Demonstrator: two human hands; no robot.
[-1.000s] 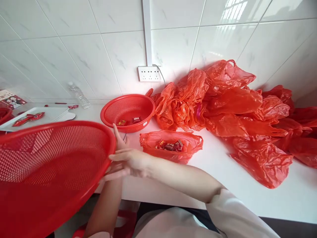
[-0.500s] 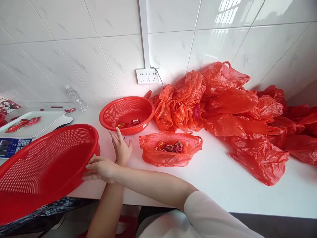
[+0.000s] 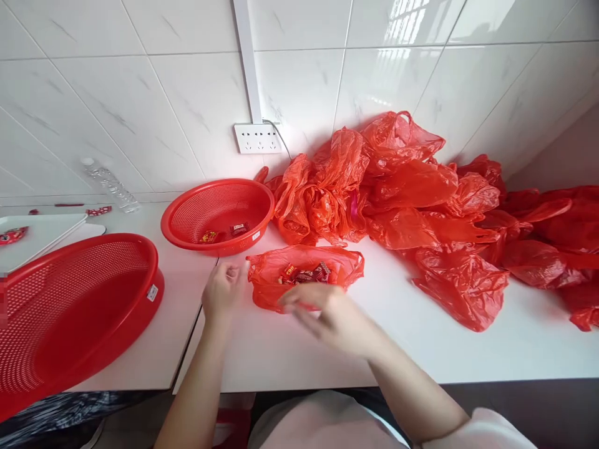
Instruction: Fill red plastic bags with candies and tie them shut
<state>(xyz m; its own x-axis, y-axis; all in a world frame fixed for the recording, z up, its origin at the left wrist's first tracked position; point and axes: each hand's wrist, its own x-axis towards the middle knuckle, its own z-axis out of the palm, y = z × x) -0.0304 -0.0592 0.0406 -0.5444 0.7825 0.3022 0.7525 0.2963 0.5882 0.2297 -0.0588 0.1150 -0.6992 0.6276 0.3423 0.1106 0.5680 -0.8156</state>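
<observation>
A red plastic bag [image 3: 269,296] lies on the white table with its mouth open, and several wrapped candies [image 3: 306,274] show inside. Beside the bag's left end is my left hand [image 3: 221,290], its fingers loosely bent and the thumb apart from them; I see nothing in it. My right hand [image 3: 327,312], blurred by motion, is over the front side of the bag with its fingers apart and nothing visible between them. Whether either hand touches the plastic, I cannot tell. Behind my left hand stands a red basket [image 3: 219,246] holding a few wrapped candies [image 3: 238,229].
A larger red basket [image 3: 152,268] sits tilted at the left. Past it are a white tray [image 3: 42,240] and a clear plastic bottle [image 3: 112,187]. Many red bags [image 3: 397,193] are heaped along the wall at the right. A power socket [image 3: 257,138] is on the wall.
Both hands have moved away from the large basket to the red bag, my right hand uncrossing from over my left arm. The view has shifted to the right.
</observation>
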